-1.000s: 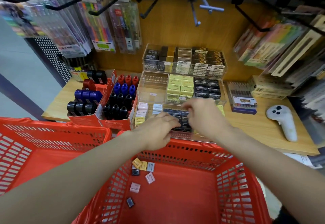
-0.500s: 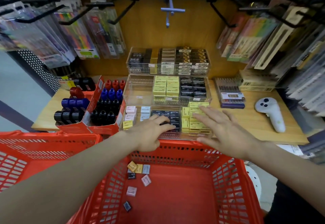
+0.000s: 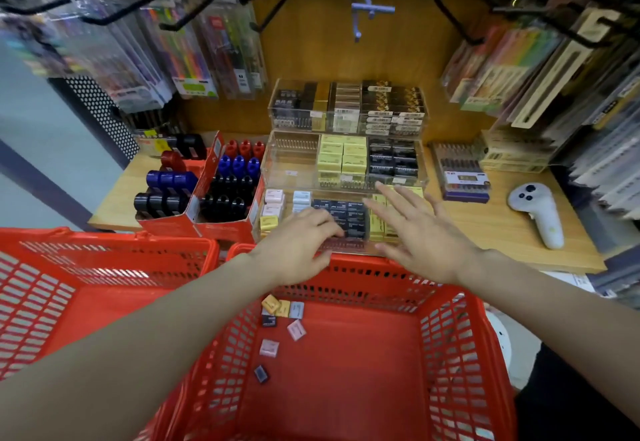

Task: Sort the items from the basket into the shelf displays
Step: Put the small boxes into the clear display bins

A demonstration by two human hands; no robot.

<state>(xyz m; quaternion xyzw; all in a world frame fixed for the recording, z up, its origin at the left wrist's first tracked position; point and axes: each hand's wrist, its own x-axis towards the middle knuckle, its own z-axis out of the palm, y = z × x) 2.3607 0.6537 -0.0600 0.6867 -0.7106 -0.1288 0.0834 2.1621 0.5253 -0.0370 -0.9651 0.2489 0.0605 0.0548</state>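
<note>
left hand rests loosely curled fingers on black erasers in the clear front tray, right hand hovers splayed wide, small erasers lie in the red basket.

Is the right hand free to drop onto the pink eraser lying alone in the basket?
Probably yes: the right hand is open and empty, and nothing covers the pink eraser in the open-topped basket.

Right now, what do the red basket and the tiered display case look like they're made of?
The red basket looks like moulded plastic: uniform glossy red with slotted lattice walls. The tiered display case looks like clear acrylic, possibly glass: the boxes inside show straight through its walls.
</note>
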